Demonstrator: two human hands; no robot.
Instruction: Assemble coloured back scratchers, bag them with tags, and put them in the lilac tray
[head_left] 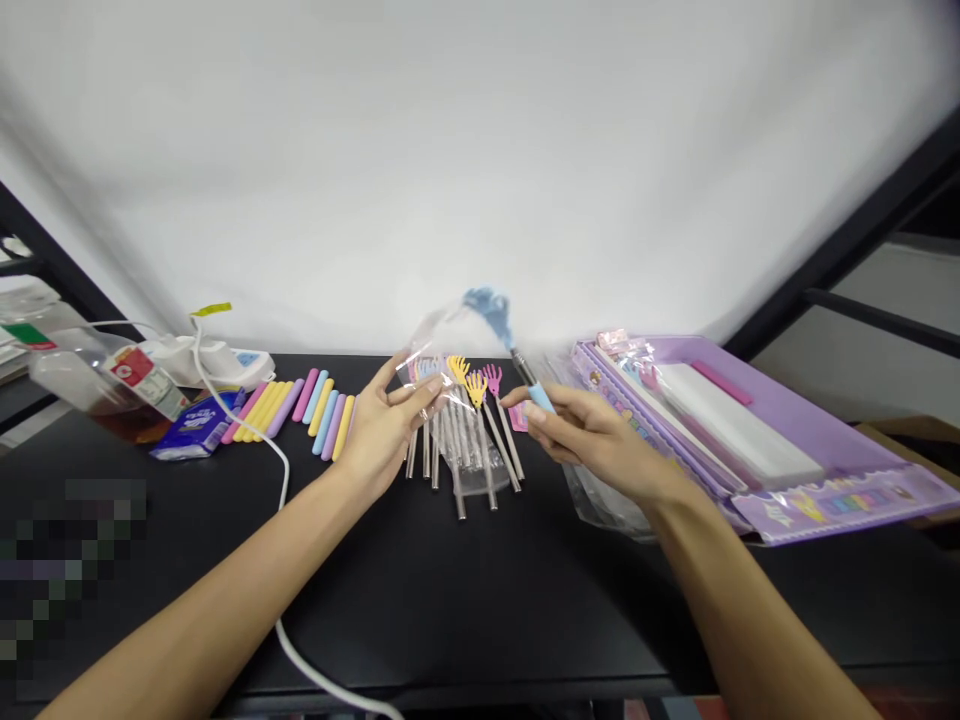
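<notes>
My right hand (581, 435) is closed on the light blue handle of a small back scratcher (536, 392), with a metal neck and a blurred blue hand-shaped head pointing up and left. Pinched in my left hand (386, 420) is a clear plastic bag (439, 335), whose far edge reaches the blue head. Whether the head is inside the bag or behind it, I cannot tell. Below and between my hands lie several metal rods with hand-shaped heads (477, 388) in yellow, pink and blue, some over another clear bag (474, 475).
Pastel sticks (270, 410) lie in rows left of my left hand. Further left are a blue packet (196, 425), a bottle of dark liquid (112, 385) and a power strip (251, 365). A white cable (283, 470) crosses the black table. An open purple box (750, 420) stands at right.
</notes>
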